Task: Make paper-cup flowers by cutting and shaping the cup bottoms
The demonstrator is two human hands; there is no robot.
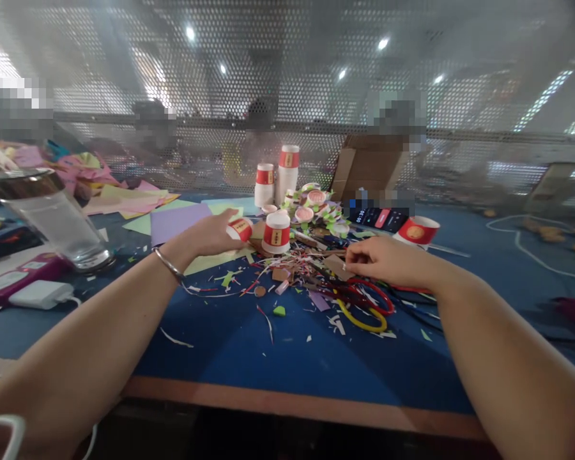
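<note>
My left hand point(214, 235) is wrapped around a tilted red-and-white paper cup point(240, 230). Just right of it, another paper cup point(276, 232) stands upside down among the scraps. My right hand point(381, 259) has its fingers curled together, the tips at the edge of a small piece of brown cardboard point(338, 267). Below that hand lie scissors with red handles point(376, 295) and a pair with yellow handles point(364, 321). Close behind the right wrist is an upright red paper cup point(418, 231).
Two stacks of paper cups point(287, 176) stand at the back beside a heap of cut cup pieces point(316, 207). A phone point(378, 217) leans near a cardboard box point(371, 167). Coloured paper sheets point(179, 222), a glass water bottle point(60, 217) and a white charger point(41, 294) are on the left.
</note>
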